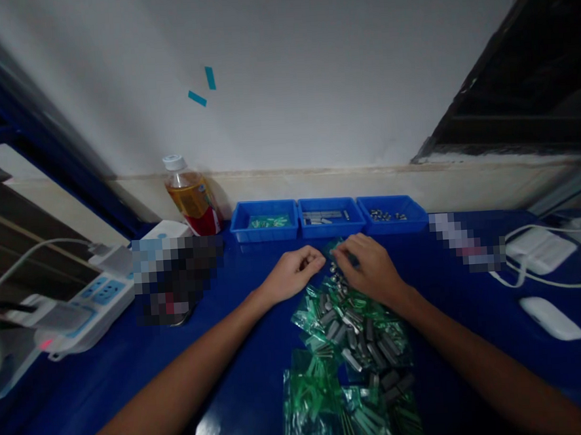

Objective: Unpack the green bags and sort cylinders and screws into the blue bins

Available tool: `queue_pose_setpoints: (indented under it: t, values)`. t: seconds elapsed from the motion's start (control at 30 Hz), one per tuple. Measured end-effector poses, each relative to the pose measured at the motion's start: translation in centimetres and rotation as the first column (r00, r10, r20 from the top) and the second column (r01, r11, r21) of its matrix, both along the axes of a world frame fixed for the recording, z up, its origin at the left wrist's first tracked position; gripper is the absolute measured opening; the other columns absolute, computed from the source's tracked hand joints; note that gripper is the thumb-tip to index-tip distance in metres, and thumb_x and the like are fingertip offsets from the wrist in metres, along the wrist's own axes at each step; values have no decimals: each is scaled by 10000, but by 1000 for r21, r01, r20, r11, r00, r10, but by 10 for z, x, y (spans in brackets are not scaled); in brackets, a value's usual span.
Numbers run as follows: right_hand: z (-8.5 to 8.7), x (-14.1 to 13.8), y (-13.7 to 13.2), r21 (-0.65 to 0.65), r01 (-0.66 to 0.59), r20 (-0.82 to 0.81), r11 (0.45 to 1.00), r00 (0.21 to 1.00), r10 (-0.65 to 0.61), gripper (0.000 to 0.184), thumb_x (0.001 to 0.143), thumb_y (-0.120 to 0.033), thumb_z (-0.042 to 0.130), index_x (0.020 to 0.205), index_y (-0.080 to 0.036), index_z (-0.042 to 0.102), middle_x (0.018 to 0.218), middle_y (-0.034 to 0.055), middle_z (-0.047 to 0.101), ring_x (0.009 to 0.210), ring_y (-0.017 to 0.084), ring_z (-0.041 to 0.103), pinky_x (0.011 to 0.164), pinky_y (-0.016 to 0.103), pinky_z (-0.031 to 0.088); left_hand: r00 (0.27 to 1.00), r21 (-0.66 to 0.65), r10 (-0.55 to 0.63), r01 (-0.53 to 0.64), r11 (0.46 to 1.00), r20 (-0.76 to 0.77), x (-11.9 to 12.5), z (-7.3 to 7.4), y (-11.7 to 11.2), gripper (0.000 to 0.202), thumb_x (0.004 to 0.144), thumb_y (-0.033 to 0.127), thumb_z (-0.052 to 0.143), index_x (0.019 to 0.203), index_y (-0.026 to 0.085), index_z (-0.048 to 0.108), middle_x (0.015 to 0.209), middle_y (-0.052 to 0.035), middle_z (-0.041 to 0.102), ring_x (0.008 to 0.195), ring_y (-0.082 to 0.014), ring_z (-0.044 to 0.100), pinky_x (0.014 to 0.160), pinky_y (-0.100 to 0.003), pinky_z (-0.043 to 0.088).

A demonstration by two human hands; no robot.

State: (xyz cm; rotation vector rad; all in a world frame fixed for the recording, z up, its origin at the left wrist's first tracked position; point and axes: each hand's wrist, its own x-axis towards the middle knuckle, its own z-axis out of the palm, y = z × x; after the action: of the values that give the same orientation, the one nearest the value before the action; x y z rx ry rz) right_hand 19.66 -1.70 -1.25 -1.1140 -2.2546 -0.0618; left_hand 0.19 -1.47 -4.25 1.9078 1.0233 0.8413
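Note:
Over the blue table my left hand [296, 271] is closed, its fingers curled toward the thumb; whatever they may grip is hidden. My right hand [369, 265] faces it, fingers bent and pinched at a small green plastic bag [332, 246]. Just below the fingertips lie small metal pieces [335, 275]. A heap of green plastic bags [311, 400] spreads from there toward me between my forearms. Grey block-shaped pieces [370, 344] lie among the bags, and thin rods show through some of them.
Along the wall stand three blue bins: one with green packets [265, 235], one with grey strips [331, 230], one with small metal parts [394, 226]. To the left are a drink bottle [191, 196] and a power strip [98, 291]. A charger [541, 249] and white case [551, 318] lie right.

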Motion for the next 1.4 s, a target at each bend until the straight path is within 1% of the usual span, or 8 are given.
queue_pose_setpoints:
  t: [0.13, 0.27, 0.4, 0.73, 0.93, 1.07, 1.2, 1.4]
  values:
    - [26, 46, 48, 59, 290, -90, 955, 955, -284, 190, 849, -304, 494, 744, -186, 598, 727, 62, 635, 713, 196, 577, 698, 315, 422, 970, 176, 11, 33, 984, -241, 3, 2, -3, 239, 903, 269, 458, 1093, 186, 578, 881, -20, 608, 657, -118, 543, 630, -235, 423]
    - [32, 98, 108, -163, 629, 107, 760, 777, -620, 174, 778, -301, 557, 805, -167, 665, 771, 96, 678, 710, 227, 607, 628, 314, 417, 910, 266, 74, 41, 963, -409, 9, 5, 2, 343, 896, 280, 476, 1237, 261, 515, 1000, -38, 580, 814, -165, 594, 719, -276, 456]
    - [19, 108, 141, -335, 658, 321, 674, 752, -575, 216, 746, -357, 606, 802, -173, 705, 795, 116, 694, 711, 238, 622, 587, 310, 408, 865, 277, 33, 124, 953, -501, 14, 9, 8, 278, 886, 347, 499, 1147, 286, 576, 1013, -31, 575, 833, -192, 614, 690, -288, 462]
    - [7, 84, 158, -386, 655, 423, 650, 751, -506, 266, 736, -416, 594, 735, -181, 716, 747, 129, 684, 681, 252, 623, 556, 315, 384, 916, 308, 7, 127, 943, -401, 13, 4, 6, 123, 845, 273, 539, 940, 210, 586, 936, -14, 605, 745, -154, 602, 603, -248, 423]
    - [22, 57, 103, -137, 582, 117, 801, 813, -571, 358, 848, -455, 470, 834, -170, 686, 731, 112, 666, 667, 242, 611, 577, 320, 403, 998, 144, -39, 46, 989, -49, 12, -1, 12, 124, 853, 204, 514, 954, 153, 564, 775, -7, 633, 649, -115, 581, 588, -219, 438]
    - [12, 18, 31, -24, 145, -100, 989, 984, -147, 216, 872, -347, 490, 921, -186, 625, 753, 57, 639, 663, 187, 589, 632, 303, 436, 996, 69, -18, 12, 998, 90, 11, 1, 15, 155, 866, 206, 510, 955, 149, 622, 890, -42, 668, 705, -126, 588, 625, -234, 451]
    - [-7, -7, -3, -64, -73, -49, 995, 996, 70, 139, 881, -262, 495, 959, -187, 583, 739, 42, 593, 695, 192, 561, 648, 317, 434, 959, -51, 4, 11, 999, 285, 10, -2, 17, 247, 858, 236, 538, 1082, 138, 570, 824, -34, 655, 695, -124, 585, 642, -236, 440]
    - [-12, -10, 6, -99, -143, -63, 985, 989, 137, 127, 888, -219, 493, 987, -179, 562, 792, 50, 581, 739, 194, 550, 667, 317, 424, 879, -165, 17, 70, 984, 476, 11, -4, 18, 311, 824, 277, 599, 1070, 141, 465, 727, 10, 586, 650, -99, 564, 637, -217, 429]
